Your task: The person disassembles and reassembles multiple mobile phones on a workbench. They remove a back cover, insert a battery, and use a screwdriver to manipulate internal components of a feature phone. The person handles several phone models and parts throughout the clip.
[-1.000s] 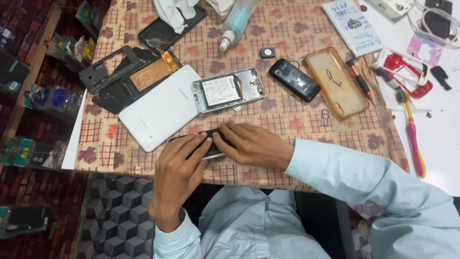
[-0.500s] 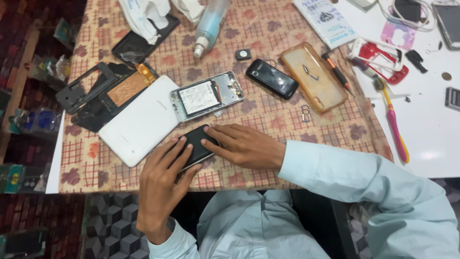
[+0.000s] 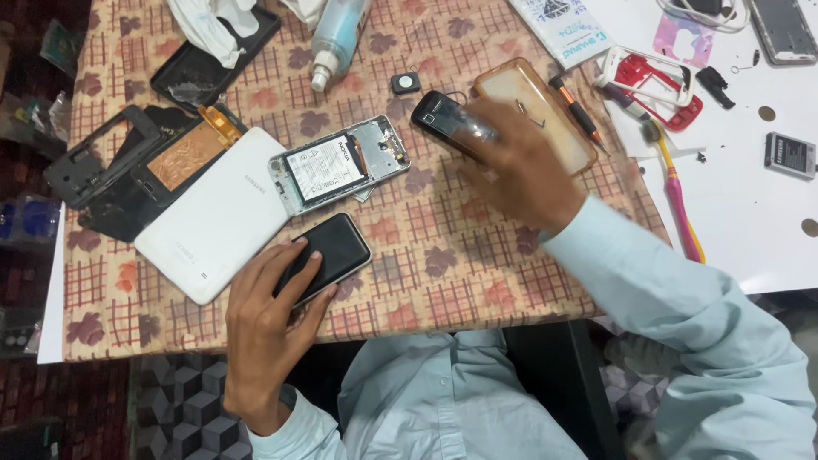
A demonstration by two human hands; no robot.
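A black phone (image 3: pixel 334 249) lies face down near the table's front edge. My left hand (image 3: pixel 271 311) holds it, with the fingers laid across its lower left end. My right hand (image 3: pixel 521 170) is stretched out over the middle of the table and is blurred. Its fingertips are at the right end of a small dark phone (image 3: pixel 445 122) and cover part of a clear brownish phone case (image 3: pixel 545 106). Whether the fingers grip the small phone is not visible. An opened silver phone (image 3: pixel 341 162) with its battery showing lies between my hands.
A white tablet back (image 3: pixel 213 226) and black tablet frames (image 3: pixel 102 162) lie at the left. At the back stand a spray bottle (image 3: pixel 336 38) and a small black part (image 3: pixel 406 83). On the right are a screwdriver (image 3: pixel 575 106), a pink toothbrush (image 3: pixel 677 196), a red phone frame (image 3: pixel 660 85) and a battery (image 3: pixel 791 155).
My right hand has left the black phone and swung up and right to the small dark phone. The left hand stays on the black phone.
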